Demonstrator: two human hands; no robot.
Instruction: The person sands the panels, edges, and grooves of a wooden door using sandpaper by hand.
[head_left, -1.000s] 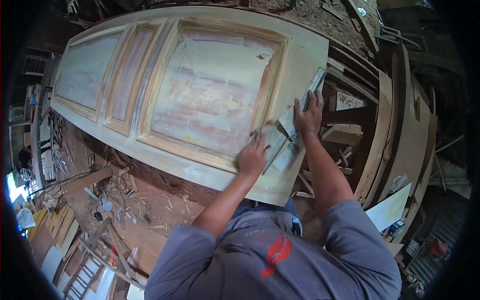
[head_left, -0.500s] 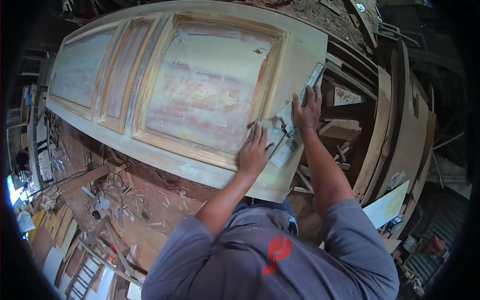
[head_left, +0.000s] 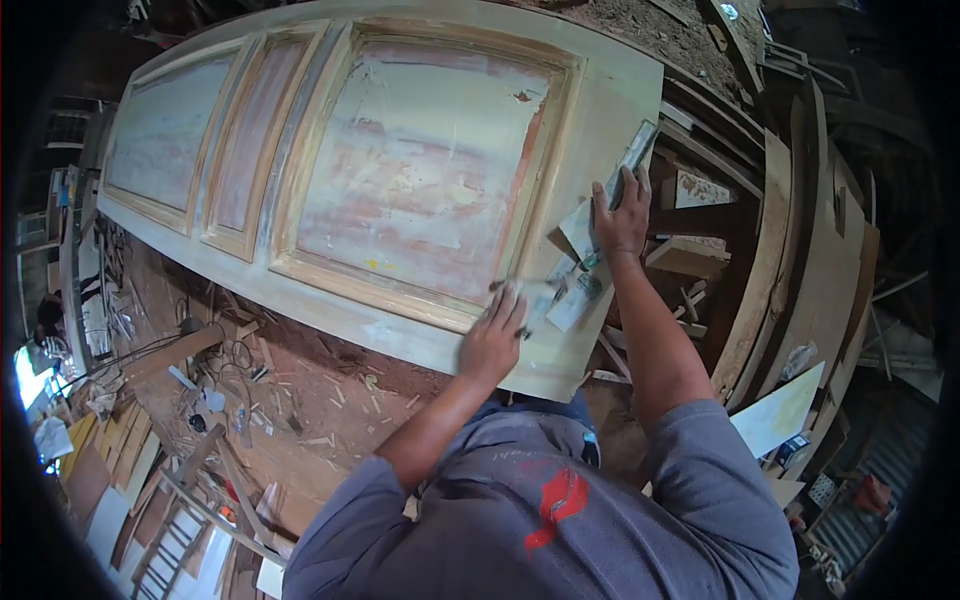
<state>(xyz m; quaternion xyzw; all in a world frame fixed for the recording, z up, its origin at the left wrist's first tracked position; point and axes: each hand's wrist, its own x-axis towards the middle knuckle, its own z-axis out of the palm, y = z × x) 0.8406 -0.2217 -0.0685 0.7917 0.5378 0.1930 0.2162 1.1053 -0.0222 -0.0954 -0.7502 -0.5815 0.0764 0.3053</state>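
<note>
A pale panelled door (head_left: 610,90) lies flat in front of me. My left hand (head_left: 490,345) is at its near edge, by the corner of the large framed panel (head_left: 420,180). Its fingers are closed over a blurred, pale object with dark ends, too smeared to name. My right hand (head_left: 622,222) lies with fingers extended and thumb apart on a long greyish strip (head_left: 637,148) near the door's right end. Pale flat pieces (head_left: 575,305) lie between the hands, beside a small green item (head_left: 591,261).
Long boards (head_left: 755,270) stand right of the door, with wood offcuts (head_left: 688,258) below. A whitish sheet (head_left: 780,410) leans at the lower right. Scraps and a cable litter the floor (head_left: 320,400) at left, near a wooden frame (head_left: 225,480).
My left hand has moved down and left, away from my right hand, with the blurred object. My right hand has stayed at nearly the same place on the strip.
</note>
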